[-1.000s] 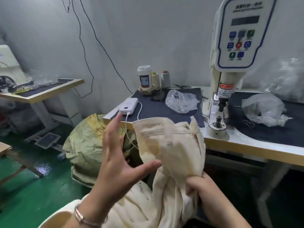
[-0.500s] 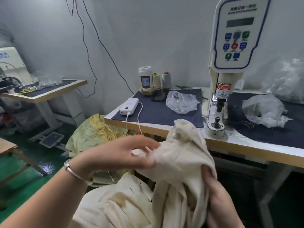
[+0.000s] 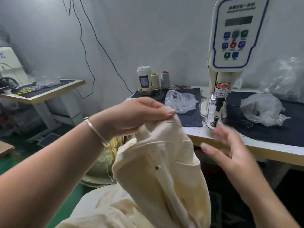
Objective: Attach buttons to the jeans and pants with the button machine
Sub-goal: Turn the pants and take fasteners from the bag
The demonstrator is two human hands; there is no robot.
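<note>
1. One pair of cream pants (image 3: 158, 170) hangs bunched near the camera, left of and below the table (image 3: 271, 149) edge, its top corner lifted toward the machine. One small dark dot shows on the cloth; what it is cannot be told.
2. One left hand (image 3: 131, 116) pinches the top edge of the pants between thumb and curled fingers; one bracelet (image 3: 97, 131) sits on its wrist.
3. One right hand (image 3: 230, 152), blurred, hangs just right of the pants with fingers spread and loose, gripping nothing and apart from the cloth.
4. One button machine (image 3: 230, 51) stands on the table, far right, with one control panel and one post (image 3: 215, 120) under its head. The right hand's fingertips overlap the machine's base in view.
5. Two clear bags lie on the dark mat: one (image 3: 181, 102) left of the machine, one (image 3: 263, 111) right of it. More crumpled plastic (image 3: 286, 79) sits far right.
6. One cup (image 3: 144, 79) and two thread cones (image 3: 160, 79) stand at the far left of the table.
7. One second table (image 3: 49, 92) stands far left; one yellow-green sack (image 3: 102, 162) lies on the green floor behind the pants.
</note>
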